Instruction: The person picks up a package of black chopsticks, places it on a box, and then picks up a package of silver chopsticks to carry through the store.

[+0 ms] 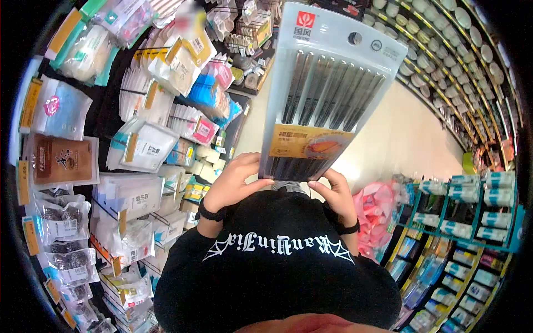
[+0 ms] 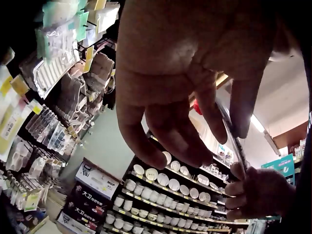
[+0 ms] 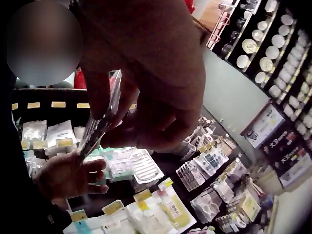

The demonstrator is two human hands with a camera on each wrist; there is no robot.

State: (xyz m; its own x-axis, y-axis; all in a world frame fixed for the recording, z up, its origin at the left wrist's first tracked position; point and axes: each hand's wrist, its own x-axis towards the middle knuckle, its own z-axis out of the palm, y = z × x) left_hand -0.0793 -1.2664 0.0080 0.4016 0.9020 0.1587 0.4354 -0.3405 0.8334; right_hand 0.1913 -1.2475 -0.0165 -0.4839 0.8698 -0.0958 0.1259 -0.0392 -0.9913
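Observation:
Both hands hold up a flat blister pack of dark chopsticks (image 1: 333, 94) with a pale card and a yellow-orange label. In the head view it stands tilted before the dark shirt, its printed top end away from the body. The left hand (image 1: 240, 176) pinches the lower left corner, thumb on the front. At the lower right corner, the right hand (image 1: 336, 195) pinches it the same way. The left wrist view shows the pack (image 2: 238, 146) edge-on between thumb and fingers, the other fingers loosely bent. Edge-on too, the pack (image 3: 100, 122) appears in the right wrist view.
Hooks on the left carry packaged goods (image 1: 141, 147) with price tags. Shelves of white bowls (image 1: 433, 44) curve along the right. Nearer, on the right, are racks of small packs (image 1: 461, 191) and a pink plastic bag (image 1: 375, 213). A pale floor (image 1: 400, 127) runs between.

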